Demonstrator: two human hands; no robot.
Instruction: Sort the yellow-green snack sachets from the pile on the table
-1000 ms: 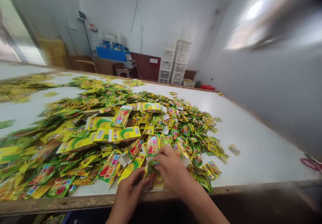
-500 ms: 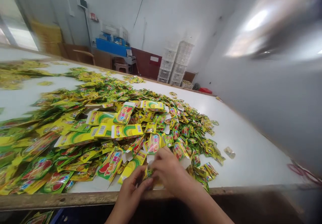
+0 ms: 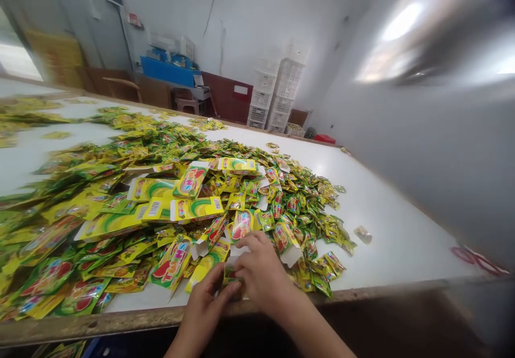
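Observation:
At the table's front edge, my left hand has its thumb and fingers closed around a small carton, green and red with a white flap. My right hand bends over the same carton from the right, its fingertips at the upper end. Those fingers hide much of the carton, so its contents cannot be made out. Just beyond my hands lie several yellow-green printed cartons, one lettered carton to the left, another carton behind, and an open carton to the right.
A broad heap of small shiny packets covers the white table. Further yellow cartons lie on top of it. A loose packet and a pink-handled tool, perhaps scissors, lie at right. Stacked white crates stand behind.
The view has turned slightly to the right. My right fingers have shifted at the carton's upper end, and more of its printed side shows between my hands.

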